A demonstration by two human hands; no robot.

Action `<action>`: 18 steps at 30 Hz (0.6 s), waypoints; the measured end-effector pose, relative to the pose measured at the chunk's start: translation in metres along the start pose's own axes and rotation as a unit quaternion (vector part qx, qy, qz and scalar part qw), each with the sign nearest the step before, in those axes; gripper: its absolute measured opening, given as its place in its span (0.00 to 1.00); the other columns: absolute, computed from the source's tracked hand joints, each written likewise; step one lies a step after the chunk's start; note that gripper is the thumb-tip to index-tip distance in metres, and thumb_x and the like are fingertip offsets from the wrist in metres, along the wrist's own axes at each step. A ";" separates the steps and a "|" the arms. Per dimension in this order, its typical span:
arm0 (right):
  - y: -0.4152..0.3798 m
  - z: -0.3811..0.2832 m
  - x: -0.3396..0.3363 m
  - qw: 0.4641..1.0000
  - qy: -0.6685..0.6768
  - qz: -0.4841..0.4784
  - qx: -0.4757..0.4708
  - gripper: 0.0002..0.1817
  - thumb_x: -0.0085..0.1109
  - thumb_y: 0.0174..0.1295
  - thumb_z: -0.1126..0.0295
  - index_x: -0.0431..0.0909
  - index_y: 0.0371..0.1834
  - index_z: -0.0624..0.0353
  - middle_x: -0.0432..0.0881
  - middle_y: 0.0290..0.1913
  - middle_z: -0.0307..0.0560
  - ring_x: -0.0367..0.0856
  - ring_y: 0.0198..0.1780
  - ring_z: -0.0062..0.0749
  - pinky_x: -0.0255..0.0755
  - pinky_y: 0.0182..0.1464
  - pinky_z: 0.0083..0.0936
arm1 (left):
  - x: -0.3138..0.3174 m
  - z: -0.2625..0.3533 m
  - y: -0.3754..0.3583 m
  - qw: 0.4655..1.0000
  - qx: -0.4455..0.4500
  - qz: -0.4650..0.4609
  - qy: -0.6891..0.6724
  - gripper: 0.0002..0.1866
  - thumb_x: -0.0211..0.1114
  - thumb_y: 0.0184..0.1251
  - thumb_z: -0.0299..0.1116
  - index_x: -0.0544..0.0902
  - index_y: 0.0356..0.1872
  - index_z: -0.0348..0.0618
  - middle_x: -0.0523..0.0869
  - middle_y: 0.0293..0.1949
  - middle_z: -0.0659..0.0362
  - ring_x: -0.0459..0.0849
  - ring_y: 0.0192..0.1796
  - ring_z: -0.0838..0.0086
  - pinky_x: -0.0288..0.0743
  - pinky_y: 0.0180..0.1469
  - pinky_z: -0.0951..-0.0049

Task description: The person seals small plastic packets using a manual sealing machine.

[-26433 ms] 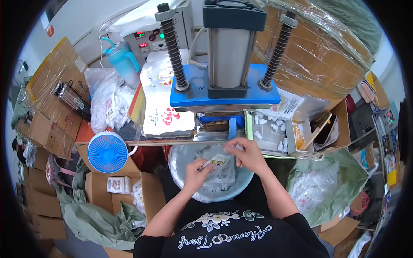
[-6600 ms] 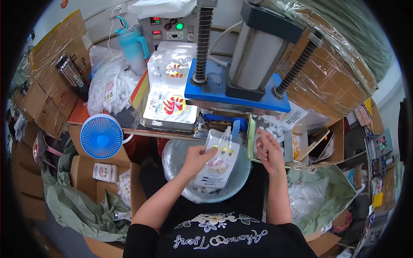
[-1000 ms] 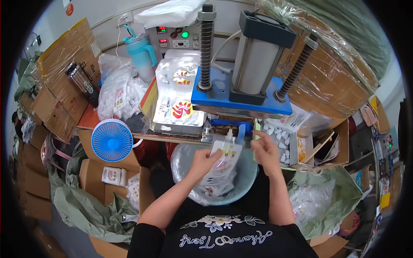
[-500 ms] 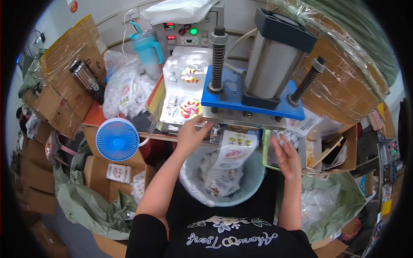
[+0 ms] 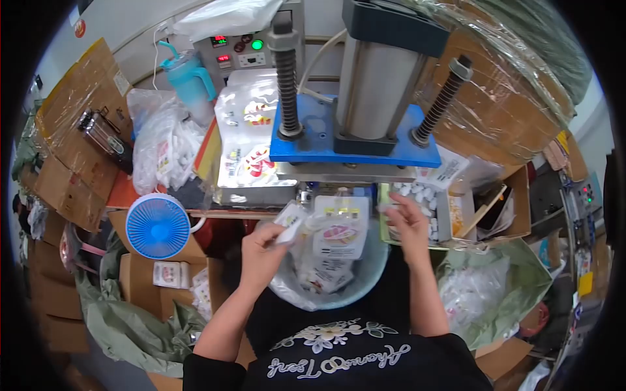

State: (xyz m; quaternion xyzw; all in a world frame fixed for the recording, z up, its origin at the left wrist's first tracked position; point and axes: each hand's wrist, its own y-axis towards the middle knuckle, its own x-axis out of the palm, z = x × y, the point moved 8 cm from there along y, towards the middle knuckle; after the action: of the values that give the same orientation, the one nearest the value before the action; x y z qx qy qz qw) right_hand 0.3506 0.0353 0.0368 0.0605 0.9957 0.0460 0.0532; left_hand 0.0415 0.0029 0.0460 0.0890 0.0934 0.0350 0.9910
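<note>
At far left, taped cartons (image 5: 72,156) are stacked beside a bench edge, with a clear bottle (image 5: 104,133) lying against them and a bag of white parts (image 5: 163,146) just to its right. Below the bench edge stands a blue fan (image 5: 158,226), and under it an open box (image 5: 171,274) holding small packs, with green sheeting (image 5: 140,326) bunched at its foot. Behind the bag stands a teal cup (image 5: 189,78), next to a control panel (image 5: 244,52) showing red readouts and a green lamp. Glossy pouches (image 5: 251,140) printed in red lie stacked on the bench, touching the left side of the press (image 5: 355,133), whose blue plate carries two spring columns and a grey cylinder. Below the pouches, the left hand (image 5: 261,251) is closed around a small pouch (image 5: 290,221), pinching its lower end between thumb and fingers so that it tilts up and to the right. Just beside it, a larger pouch (image 5: 340,228) with yellow marks and a pink oval hangs flat under the press plate, directly above a blue tub (image 5: 365,280) lined with clear film and holding more pouches. To its right, the right hand (image 5: 409,225) reaches into a tray (image 5: 443,218) of white caps (image 5: 417,193); its fingers are curled among them, and whether they hold a cap cannot be told. Farther right lie a carton (image 5: 515,195) with papers, a film-wrapped load (image 5: 502,98) above it, and a green sack (image 5: 495,287) filled with clear bags below.
</note>
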 end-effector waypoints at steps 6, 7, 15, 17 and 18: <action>-0.027 -0.032 0.063 0.985 -0.094 -0.124 -0.074 0.13 0.62 0.62 0.74 0.83 0.50 0.59 0.85 0.41 0.39 0.79 0.41 0.21 0.71 0.47 0.21 | 0.052 -0.058 -0.037 0.998 -0.052 -0.047 0.008 0.07 0.71 0.60 0.26 0.85 0.31 0.32 0.82 0.26 0.64 0.76 0.30 0.85 0.67 0.33 0.82; -0.030 -0.035 0.071 0.975 -0.125 -0.153 -0.099 0.12 0.62 0.62 0.73 0.84 0.49 0.59 0.86 0.42 0.41 0.79 0.42 0.23 0.71 0.49 0.24 | 0.048 -0.059 -0.041 0.998 -0.049 -0.038 0.013 0.07 0.71 0.60 0.26 0.85 0.31 0.32 0.82 0.26 0.64 0.76 0.30 0.85 0.67 0.33 0.82; -0.037 -0.031 0.062 0.963 -0.182 -0.185 -0.073 0.18 0.63 0.61 0.70 0.80 0.55 0.58 0.85 0.46 0.46 0.81 0.47 0.31 0.72 0.51 0.28 | 0.069 -0.084 -0.039 0.975 -0.147 -0.169 0.013 0.14 0.70 0.62 0.38 0.87 0.35 0.34 0.86 0.24 0.58 0.80 0.29 0.82 0.73 0.33 0.76; -0.025 -0.047 0.045 0.968 -0.192 -0.120 -0.112 0.20 0.63 0.62 0.70 0.77 0.58 0.59 0.84 0.47 0.47 0.81 0.46 0.31 0.73 0.49 0.27 | 0.070 -0.066 -0.017 0.981 -0.161 -0.098 -0.044 0.16 0.70 0.63 0.39 0.86 0.34 0.32 0.86 0.24 0.61 0.79 0.28 0.84 0.72 0.32 0.77; -0.015 -0.045 0.024 0.970 -0.208 -0.059 -0.107 0.20 0.63 0.62 0.69 0.77 0.57 0.60 0.84 0.48 0.48 0.82 0.46 0.31 0.74 0.48 0.27 | 0.074 -0.081 -0.007 0.981 -0.166 -0.084 -0.046 0.16 0.69 0.64 0.39 0.86 0.33 0.30 0.86 0.26 0.60 0.79 0.29 0.84 0.72 0.30 0.77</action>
State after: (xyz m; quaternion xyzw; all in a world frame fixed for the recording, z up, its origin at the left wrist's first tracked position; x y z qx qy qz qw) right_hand 0.3200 0.0194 0.0777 0.0038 0.9538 0.1355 0.2682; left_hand 0.0985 0.0157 -0.0470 -0.0830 0.0475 -0.0377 0.9947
